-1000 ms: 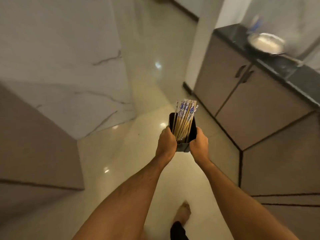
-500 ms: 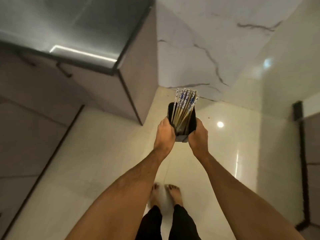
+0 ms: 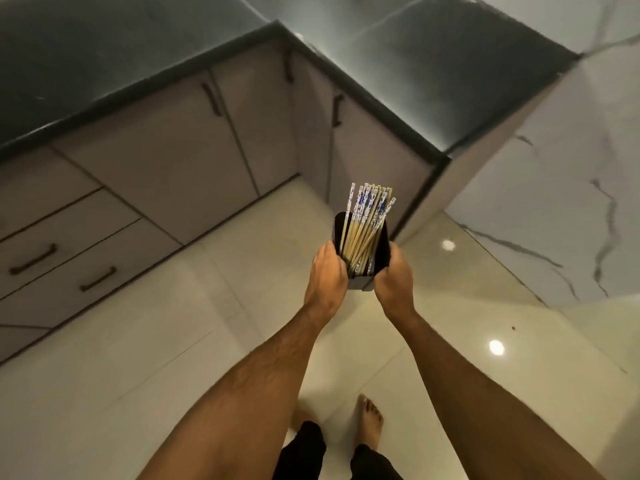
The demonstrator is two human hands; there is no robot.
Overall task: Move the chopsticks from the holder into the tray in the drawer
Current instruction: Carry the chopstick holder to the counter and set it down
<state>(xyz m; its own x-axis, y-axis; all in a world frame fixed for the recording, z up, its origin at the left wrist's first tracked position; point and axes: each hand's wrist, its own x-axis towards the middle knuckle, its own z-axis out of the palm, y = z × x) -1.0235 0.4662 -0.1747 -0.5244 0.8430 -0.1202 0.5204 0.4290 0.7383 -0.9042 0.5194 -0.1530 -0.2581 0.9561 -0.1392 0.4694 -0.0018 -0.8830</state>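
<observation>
Over floor | both hands' fingers clamp holder [image 3: 361, 282] | cabinet drawers [image 3: 65, 251] now visible

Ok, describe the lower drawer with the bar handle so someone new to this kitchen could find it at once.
Start at the dark countertop along the left; below it runs a row of pale cabinets. At the far left, past the tall doors with vertical handles, sits a stack of drawers. The lower drawer is the one nearest the floor with a dark horizontal bar handle, directly under a matching handled drawer.
</observation>
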